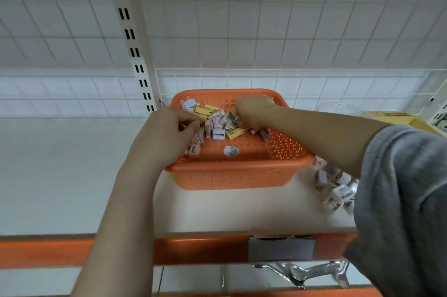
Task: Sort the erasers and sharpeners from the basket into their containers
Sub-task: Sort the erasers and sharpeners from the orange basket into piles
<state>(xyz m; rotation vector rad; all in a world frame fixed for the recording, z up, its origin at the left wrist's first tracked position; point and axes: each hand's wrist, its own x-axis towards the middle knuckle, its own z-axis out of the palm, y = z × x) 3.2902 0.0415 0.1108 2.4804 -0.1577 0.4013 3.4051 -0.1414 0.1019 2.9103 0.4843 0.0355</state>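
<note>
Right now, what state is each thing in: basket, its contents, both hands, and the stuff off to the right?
Orange basket: upright on the shelf, still partly filled.
Erasers and sharpeners: loose heap toward the basket's back.
Left hand: inside the basket, fingers curled; what it grips is unclear.
Right hand: inside the basket, fingers curled down into the heap.
Sorted pile: loose on the shelf, right of the basket, partly behind the sleeve.
Yellow box: back right, contents hidden.

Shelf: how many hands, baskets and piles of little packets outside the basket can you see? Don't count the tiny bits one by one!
Hands: 2 (left, right)
Basket: 1
Pile of packets beside the basket: 1
Total: 4
</note>
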